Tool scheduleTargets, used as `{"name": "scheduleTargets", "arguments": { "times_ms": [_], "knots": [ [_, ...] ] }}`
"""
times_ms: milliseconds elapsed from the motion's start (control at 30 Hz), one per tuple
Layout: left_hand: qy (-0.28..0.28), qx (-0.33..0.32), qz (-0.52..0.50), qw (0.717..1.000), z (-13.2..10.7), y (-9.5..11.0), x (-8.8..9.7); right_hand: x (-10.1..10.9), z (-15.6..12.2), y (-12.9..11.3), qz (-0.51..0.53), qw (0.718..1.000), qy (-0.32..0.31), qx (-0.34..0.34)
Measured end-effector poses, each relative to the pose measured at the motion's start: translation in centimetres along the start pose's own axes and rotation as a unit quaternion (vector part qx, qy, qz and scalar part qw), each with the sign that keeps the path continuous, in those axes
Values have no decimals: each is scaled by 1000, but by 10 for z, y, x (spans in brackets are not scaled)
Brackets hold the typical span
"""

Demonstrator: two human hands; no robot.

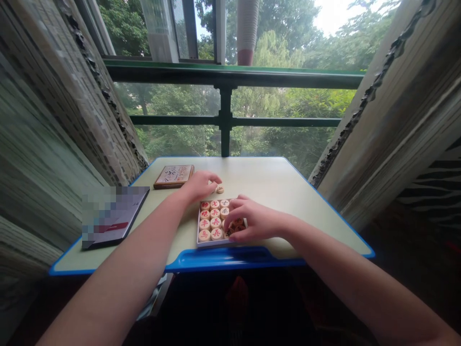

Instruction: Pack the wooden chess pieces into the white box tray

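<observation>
A shallow white box (pixel 198 230) stands near the table's front edge. Round Chinese chess pieces (pixel 216 223) lie in it in rows, red characters on the left and dark ones on the right. My right hand (pixel 248 219) is over the box's right side, its fingers apart and curved down onto the dark pieces, partly hiding them. Beyond the box, a loose chess piece (pixel 220 190) lies on the table, with another partly hidden beside it. My left hand (pixel 203 185) is right by these loose pieces, its fingers stretched out and apart.
The pale table (pixel 295 202) has a blue rim and a blue front tray (pixel 223 258). A brown box lid (pixel 173 176) with writing lies at the back left. A dark flat book (pixel 118 221) rests at the left edge. Curtains and a green railing (pixel 230 74) border the table.
</observation>
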State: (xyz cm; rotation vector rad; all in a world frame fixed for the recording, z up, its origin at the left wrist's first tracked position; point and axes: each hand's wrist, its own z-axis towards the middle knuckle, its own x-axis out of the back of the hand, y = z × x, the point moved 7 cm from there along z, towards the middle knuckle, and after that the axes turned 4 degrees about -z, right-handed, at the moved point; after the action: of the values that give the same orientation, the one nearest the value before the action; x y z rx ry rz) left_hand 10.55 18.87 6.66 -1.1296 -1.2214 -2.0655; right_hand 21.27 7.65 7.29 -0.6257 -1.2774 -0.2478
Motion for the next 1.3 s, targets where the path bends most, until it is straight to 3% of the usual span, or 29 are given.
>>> {"name": "scheduleTargets", "arguments": {
  "times_ms": [400, 733, 967, 1067, 1300],
  "knots": [
    [7, 9, -18, 1000, -1, 0, 2, 2, 0, 1, 20, 1000, -1, 11],
    [3, 7, -13, 1000, -4, 5, 6, 17, -2, 29, 59, 990, 78, -99],
    [-29, 18, 122, 992, 1, -9, -3, 9, 1, 30, 36, 994, 27, -96],
    [-47, 43, 132, 989, 1, -16, -7, 9, 1, 31, 43, 993, 25, -103],
    [-79, 29, 128, 988, 1, -16, -13, 12, 0, 31, 63, 992, 40, -101]
  ]
}}
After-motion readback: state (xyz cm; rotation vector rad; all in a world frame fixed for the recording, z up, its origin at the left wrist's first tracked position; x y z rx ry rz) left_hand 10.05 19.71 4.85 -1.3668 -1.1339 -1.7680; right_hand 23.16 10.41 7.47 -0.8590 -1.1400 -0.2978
